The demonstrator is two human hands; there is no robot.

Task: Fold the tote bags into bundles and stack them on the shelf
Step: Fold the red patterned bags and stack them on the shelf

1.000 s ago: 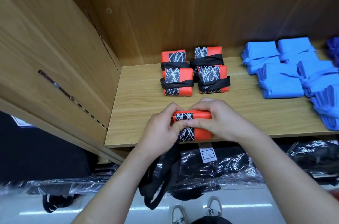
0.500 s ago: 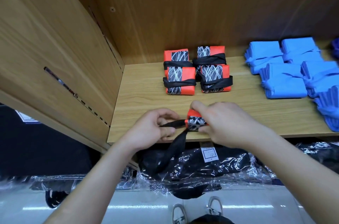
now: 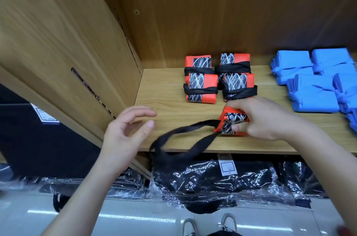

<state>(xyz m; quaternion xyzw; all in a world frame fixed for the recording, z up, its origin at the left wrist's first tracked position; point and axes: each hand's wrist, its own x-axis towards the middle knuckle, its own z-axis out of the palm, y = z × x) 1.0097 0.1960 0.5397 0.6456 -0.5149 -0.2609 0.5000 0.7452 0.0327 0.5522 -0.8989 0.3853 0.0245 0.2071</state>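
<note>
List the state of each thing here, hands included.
Left hand, open, holding nothing.
Right hand, gripping the folded orange bag.
Black straps, loose, trailing over the shelf edge.
Four orange bundles, strapped shut.
Blue bundles, tied.

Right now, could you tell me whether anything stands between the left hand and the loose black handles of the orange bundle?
Nothing visible does. The left hand hovers open over the shelf, and the black handles trail from the orange bundle, gripped by the right hand, toward it; only bare wood lies between.
</note>
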